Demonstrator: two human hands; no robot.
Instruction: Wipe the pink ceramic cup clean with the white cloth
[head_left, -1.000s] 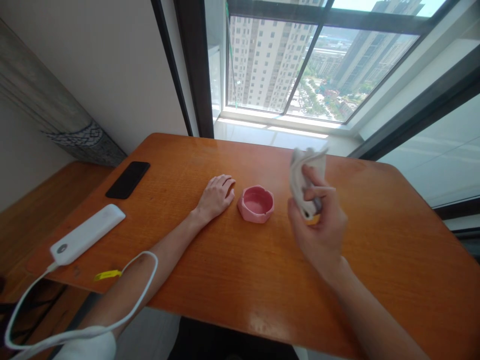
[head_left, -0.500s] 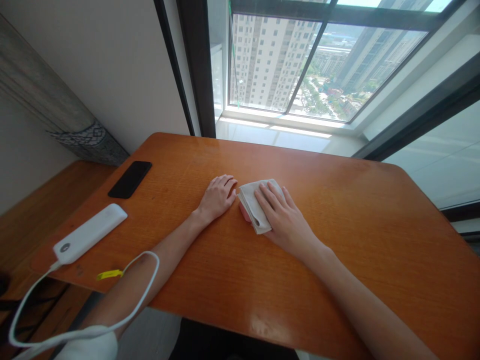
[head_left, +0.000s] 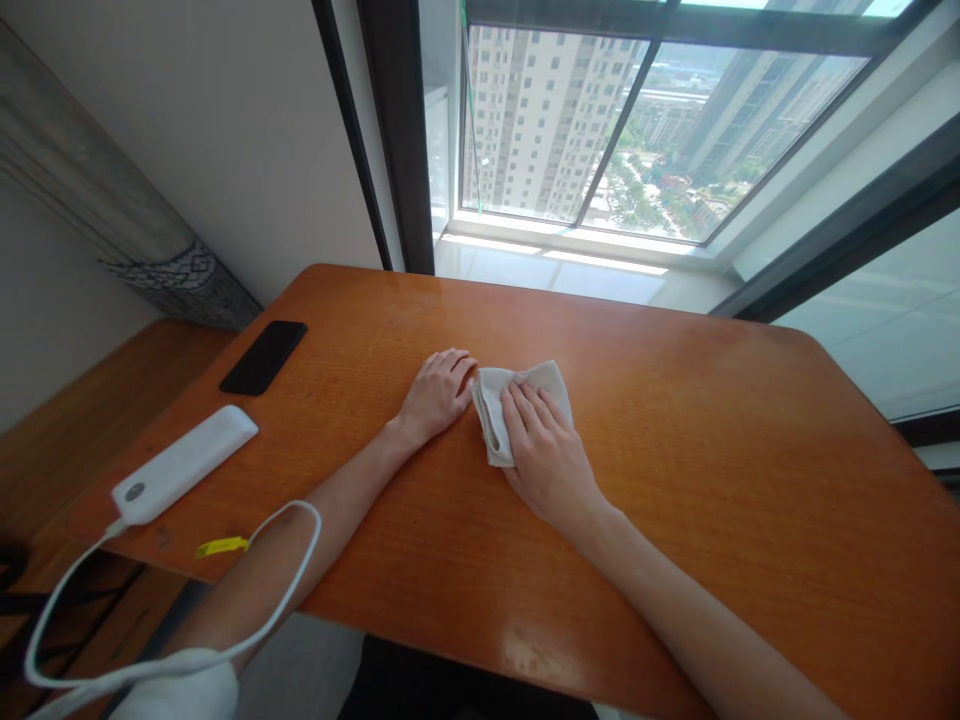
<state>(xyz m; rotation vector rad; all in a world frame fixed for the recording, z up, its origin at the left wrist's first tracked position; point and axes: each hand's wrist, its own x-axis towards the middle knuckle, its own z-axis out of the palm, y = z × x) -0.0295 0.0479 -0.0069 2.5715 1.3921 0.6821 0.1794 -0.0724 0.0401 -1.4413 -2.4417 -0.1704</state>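
Note:
A folded off-white cloth (head_left: 491, 420) lies near the middle of the brown wooden table (head_left: 720, 450). My right hand (head_left: 551, 450) presses on it from above, its fingers bent and gathering the fabric into a wrinkle; the thumb is hidden. Just left of the cloth, my left hand (head_left: 436, 395) rests on the tabletop with fingers extended, holding nothing. Its fingertips come very close to the cloth's left edge; whether they touch it I cannot tell.
Left of my forearm lies a white power bank (head_left: 184, 465) with a white cable (head_left: 307, 560) looping over that arm. A yellow tag (head_left: 223, 546) hangs on the cable. Farther back is a black phone (head_left: 262, 357). Beyond the table's far edge stands a window (head_left: 555, 130).
My right hand has shifted slightly left and its fingers have curled, so the cloth is now turned and creased under them. My left hand has stayed in place.

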